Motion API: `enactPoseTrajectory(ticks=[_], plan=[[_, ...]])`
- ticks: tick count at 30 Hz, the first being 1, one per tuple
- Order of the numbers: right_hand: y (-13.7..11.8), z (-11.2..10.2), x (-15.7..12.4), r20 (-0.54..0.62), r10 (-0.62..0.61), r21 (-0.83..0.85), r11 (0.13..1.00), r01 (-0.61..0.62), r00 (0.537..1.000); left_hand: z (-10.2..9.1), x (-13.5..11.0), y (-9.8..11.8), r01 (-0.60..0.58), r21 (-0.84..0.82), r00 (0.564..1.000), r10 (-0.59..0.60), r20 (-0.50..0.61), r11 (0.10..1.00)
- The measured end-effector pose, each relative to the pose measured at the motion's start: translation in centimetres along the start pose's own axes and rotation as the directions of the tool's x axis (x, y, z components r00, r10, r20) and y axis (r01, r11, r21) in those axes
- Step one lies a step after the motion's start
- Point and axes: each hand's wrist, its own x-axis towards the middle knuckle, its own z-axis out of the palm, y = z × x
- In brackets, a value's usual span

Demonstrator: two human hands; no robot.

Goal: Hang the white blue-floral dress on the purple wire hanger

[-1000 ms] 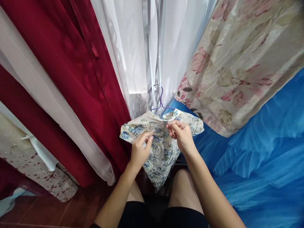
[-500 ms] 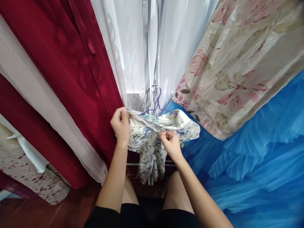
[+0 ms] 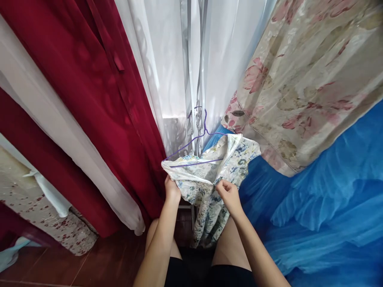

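A white floral dress [image 3: 227, 167] with blue and yellow print hangs in front of me on a purple hanger [image 3: 206, 126]. The hanger's left arm shows above the neckline, and its right arm runs in under the dress's right shoulder. My left hand [image 3: 172, 189] grips the fabric below the left shoulder, its fingertips hidden behind the cloth. At the middle of the neckline, my right hand [image 3: 226, 193] pinches the edge with closed fingers. The lower part of the dress droops between my knees.
Dark red curtains [image 3: 98, 95] hang at left, sheer white curtains [image 3: 167, 59] in the middle. On the right are a floral curtain [image 3: 302, 87] and ruffled blue fabric [image 3: 323, 219]. Reddish tiled floor [image 3: 98, 263] shows at lower left.
My left hand has moved down and right, from the neckline's upper left to below the left shoulder. The dress has dropped lower, its neckline wider, and more of the hanger's left arm shows.
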Motion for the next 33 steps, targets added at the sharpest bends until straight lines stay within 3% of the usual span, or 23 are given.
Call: enactPoseTrajectory(ticks=[3, 8, 13, 15, 17, 19, 21, 24, 27, 29, 30, 31, 33], plan=[[1.8, -1.3, -0.4, -0.013, 0.042, -0.052, 0.998, -0.043, 0.999, -0.3, -0.7, -1.3, -0.079, 0.188, 0.994, 0.063, 0.090, 0.979], [3.4, -2.3, -0.5, 0.003, 0.079, -0.153, 0.985, -0.077, 0.997, -1.0, -0.9, -0.7, -0.157, 0.455, 0.960, 0.027, 0.278, 0.877], [5.1, -3.3, -0.6, 0.029, 0.161, -0.278, 0.949, -0.147, 0.986, 1.2, -3.4, 0.7, -0.219, 0.481, 0.886, -0.034, 0.463, 0.849], [4.7, -3.6, -0.7, 0.030, 0.177, -0.309, 0.938, -0.160, 0.984, 2.7, -5.3, 1.7, -0.294, 0.469, 0.836, -0.014, 0.549, 0.832], [3.3, -3.6, -1.0, 0.090, 0.138, -0.295, 0.950, -0.106, 0.986, 4.3, -7.5, 2.7, -0.439, 0.469, 0.750, 0.025, 0.661, 0.767], [1.1, -3.3, -1.5, 0.266, 0.069, -0.213, 0.977, -0.011, 0.961, 5.5, -9.7, 3.5, -0.561, 0.450, 0.646, 0.028, 0.763, 0.695], [-1.2, -2.6, -2.2, 0.438, 0.015, -0.085, 0.996, 0.024, 0.899, 6.3, -11.2, 3.9, -0.606, 0.422, 0.573, 0.002, 0.820, 0.675], [-3.5, -1.6, -3.2, 0.479, 0.065, 0.069, 0.991, -0.112, 0.876, 6.5, -11.7, 3.7, -0.625, 0.396, 0.518, -0.023, 0.855, 0.673], [-4.7, -1.8, -4.0, 0.517, 0.171, 0.176, 0.937, -0.300, 0.839, 4.9, -10.5, 3.2, -0.517, 0.431, 0.437, -0.205, 0.876, 0.740], [-5.4, -2.8, -4.1, 0.591, 0.193, 0.188, 0.911, -0.367, 0.783, 2.9, -9.8, 2.8, -0.381, 0.541, 0.323, -0.440, 0.838, 0.750], [-5.8, -3.5, -3.9, 0.617, 0.189, 0.181, 0.910, -0.372, 0.764, 1.7, -9.5, 2.6, -0.336, 0.618, 0.277, -0.553, 0.786, 0.710], [-6.1, -4.4, -3.7, 0.635, 0.181, 0.165, 0.918, -0.361, 0.751, 0.5, -9.2, 2.4, -0.324, 0.691, 0.261, -0.642, 0.721, 0.646], [-6.8, -6.0, -2.9, 0.639, 0.160, 0.106, 0.950, -0.293, 0.752, -2.0, -8.3, 2.4, -0.374, 0.779, 0.324, -0.716, 0.618, 0.503]])
